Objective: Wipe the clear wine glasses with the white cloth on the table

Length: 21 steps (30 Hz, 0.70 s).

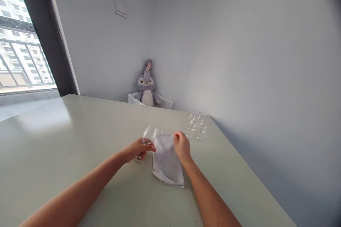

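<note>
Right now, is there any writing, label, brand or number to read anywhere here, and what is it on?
None can be read.
The white cloth under the right hand: no print or tag shows.
The glass in the left hand and the glasses by the wall: plain.
The wall plate: blank.
The plush toy and white basket: no label visible.

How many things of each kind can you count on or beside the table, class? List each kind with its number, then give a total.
Stemmed glasses: 5, one in the left hand, a cluster of 4 by the wall
White cloth: 1, under the right hand
Plush toy: 1
White basket: 1
Total: 8
</note>
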### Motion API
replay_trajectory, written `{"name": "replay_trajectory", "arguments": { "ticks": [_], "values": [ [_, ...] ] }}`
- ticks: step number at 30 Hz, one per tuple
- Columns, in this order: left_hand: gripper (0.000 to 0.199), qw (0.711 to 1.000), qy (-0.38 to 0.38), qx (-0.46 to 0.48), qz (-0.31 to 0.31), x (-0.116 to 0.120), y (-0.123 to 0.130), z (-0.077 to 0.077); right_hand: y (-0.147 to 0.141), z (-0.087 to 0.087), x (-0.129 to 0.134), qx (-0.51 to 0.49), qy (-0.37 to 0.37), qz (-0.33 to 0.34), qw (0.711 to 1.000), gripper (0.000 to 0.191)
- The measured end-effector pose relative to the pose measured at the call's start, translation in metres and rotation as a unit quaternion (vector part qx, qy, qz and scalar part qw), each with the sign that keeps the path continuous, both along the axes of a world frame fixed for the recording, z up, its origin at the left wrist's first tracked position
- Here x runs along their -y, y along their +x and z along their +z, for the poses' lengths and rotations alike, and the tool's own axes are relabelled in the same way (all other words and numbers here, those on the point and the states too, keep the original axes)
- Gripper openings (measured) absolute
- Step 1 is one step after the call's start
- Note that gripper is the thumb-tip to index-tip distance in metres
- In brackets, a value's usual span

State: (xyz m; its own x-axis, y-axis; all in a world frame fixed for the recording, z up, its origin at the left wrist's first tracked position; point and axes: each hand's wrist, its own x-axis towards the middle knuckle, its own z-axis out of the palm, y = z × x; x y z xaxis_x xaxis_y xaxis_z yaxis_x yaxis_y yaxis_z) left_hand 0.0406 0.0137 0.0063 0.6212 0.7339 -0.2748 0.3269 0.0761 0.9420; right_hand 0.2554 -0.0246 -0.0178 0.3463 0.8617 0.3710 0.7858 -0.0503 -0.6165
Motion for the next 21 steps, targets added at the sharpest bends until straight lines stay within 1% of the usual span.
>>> {"name": "replay_trajectory", "arguments": {
  "ticks": [1, 2, 4, 5, 6, 7, 8, 9, 10, 12, 13, 14, 15, 17, 18, 19, 20, 21],
  "values": [
    [0.033, 0.999, 0.015, 0.002, 0.042, -0.004, -0.001, -0.001, -0.012, -0.001, 0.001, 0.022, -0.028, 0.032, 0.999, 0.027],
    [0.032, 0.996, 0.032, 0.006, 0.082, -0.008, -0.002, -0.002, -0.024, -0.004, 0.002, 0.048, -0.060, 0.051, 0.996, 0.030],
    [0.032, 0.986, 0.075, 0.010, 0.146, -0.014, -0.005, -0.003, -0.042, -0.011, 0.001, 0.093, -0.107, 0.059, 0.988, 0.036],
    [0.032, 0.980, 0.107, 0.004, 0.169, -0.016, -0.006, -0.004, -0.047, -0.015, -0.001, 0.098, -0.117, 0.059, 0.987, 0.032],
    [0.032, 0.972, 0.146, -0.008, 0.185, -0.018, -0.007, -0.003, -0.048, -0.018, -0.002, 0.081, -0.115, 0.062, 0.988, 0.024],
    [0.031, 0.961, 0.190, -0.026, 0.198, -0.018, -0.008, -0.003, -0.046, -0.021, -0.004, 0.033, -0.103, 0.068, 0.992, 0.015],
    [0.029, 0.949, 0.233, -0.050, 0.206, -0.017, -0.009, -0.002, -0.041, -0.023, -0.005, -0.035, -0.086, 0.076, 0.993, 0.007],
    [0.027, 0.936, 0.272, -0.077, 0.211, -0.016, -0.009, -0.002, -0.035, -0.024, -0.006, -0.107, -0.065, 0.085, 0.988, 0.007],
    [0.026, 0.923, 0.304, -0.106, 0.210, -0.015, -0.009, -0.001, -0.028, -0.023, -0.006, -0.173, -0.045, 0.089, 0.980, 0.010],
    [0.028, 0.899, 0.353, -0.167, 0.196, -0.012, -0.009, -0.001, -0.014, -0.018, -0.005, -0.258, -0.021, 0.097, 0.961, 0.019],
    [0.030, 0.888, 0.374, -0.194, 0.187, -0.011, -0.008, -0.002, -0.008, -0.014, -0.004, -0.301, -0.012, 0.106, 0.948, 0.024],
    [0.031, 0.877, 0.393, -0.214, 0.178, -0.010, -0.008, -0.004, -0.004, -0.009, -0.002, -0.357, 0.001, 0.118, 0.927, 0.028],
    [0.032, 0.867, 0.410, -0.228, 0.172, -0.009, -0.007, -0.005, -0.002, -0.003, 0.000, -0.430, 0.018, 0.132, 0.893, 0.030],
    [0.033, 0.853, 0.432, -0.242, 0.167, -0.008, -0.005, -0.009, -0.005, 0.008, 0.005, -0.570, 0.054, 0.162, 0.804, 0.030],
    [0.033, 0.849, 0.437, -0.246, 0.166, -0.008, -0.005, -0.011, -0.009, 0.013, 0.007, -0.612, 0.068, 0.177, 0.768, 0.029],
    [0.033, 0.846, 0.440, -0.250, 0.166, -0.008, -0.004, -0.013, -0.014, 0.017, 0.010, -0.626, 0.075, 0.193, 0.751, 0.028],
    [0.033, 0.844, 0.443, -0.253, 0.167, -0.008, -0.003, -0.015, -0.020, 0.021, 0.013, -0.624, 0.077, 0.211, 0.748, 0.027],
    [0.033, 0.842, 0.447, -0.255, 0.166, -0.007, -0.002, -0.015, -0.026, 0.023, 0.017, -0.607, 0.071, 0.235, 0.756, 0.026]
  ]
}}
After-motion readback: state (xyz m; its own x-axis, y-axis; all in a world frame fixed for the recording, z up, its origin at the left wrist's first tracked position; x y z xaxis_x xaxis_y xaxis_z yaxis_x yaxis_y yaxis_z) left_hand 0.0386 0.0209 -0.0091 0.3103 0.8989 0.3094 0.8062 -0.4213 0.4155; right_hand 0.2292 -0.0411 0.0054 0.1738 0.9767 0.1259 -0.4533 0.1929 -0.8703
